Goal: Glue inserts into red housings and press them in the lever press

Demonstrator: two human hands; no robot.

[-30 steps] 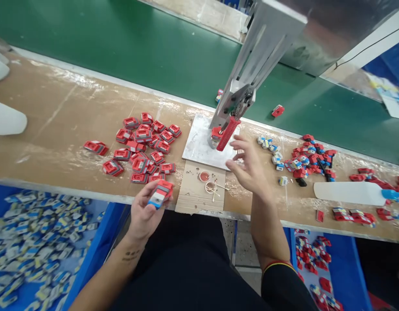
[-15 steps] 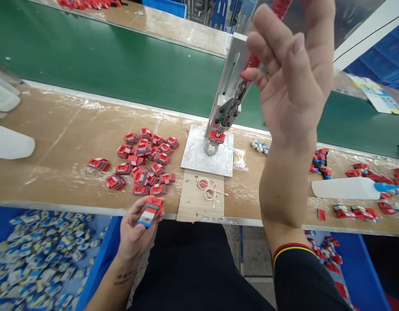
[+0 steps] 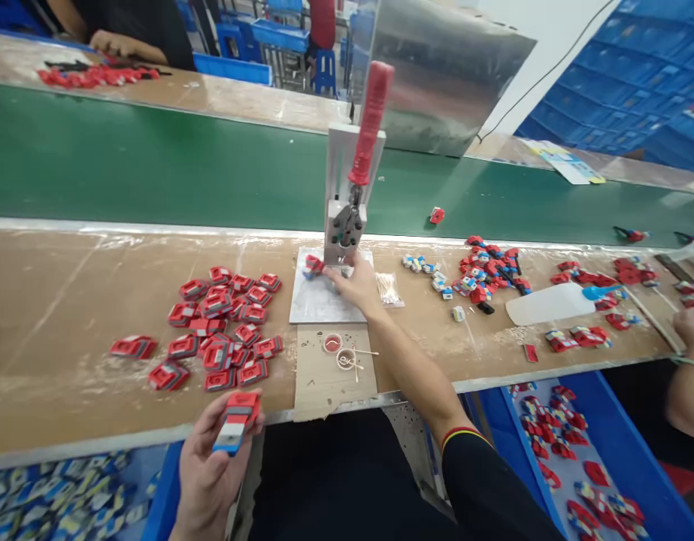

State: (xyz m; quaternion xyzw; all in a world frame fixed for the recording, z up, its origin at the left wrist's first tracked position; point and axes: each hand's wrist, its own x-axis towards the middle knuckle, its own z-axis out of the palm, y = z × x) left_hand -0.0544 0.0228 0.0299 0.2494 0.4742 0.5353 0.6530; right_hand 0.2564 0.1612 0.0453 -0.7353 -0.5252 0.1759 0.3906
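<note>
Across the brown worktable (image 3: 70,289), a double grip

Near the front edge, the left hand (image 3: 210,473) grasps a red, grey, white and blue plastic block (image 3: 235,423). The right hand (image 3: 358,285) pinches a small red-and-blue plastic piece (image 3: 313,264) over the silvery metal plate (image 3: 310,303) of an upright red-handled press (image 3: 347,220). A heap of red-and-grey plastic pieces (image 3: 216,304) lies left of the plate

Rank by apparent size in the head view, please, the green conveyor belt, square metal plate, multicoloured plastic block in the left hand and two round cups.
1. Green conveyor belt
2. Square metal plate
3. Multicoloured plastic block, held nearer the camera
4. Round cups: too alike to rank
</note>
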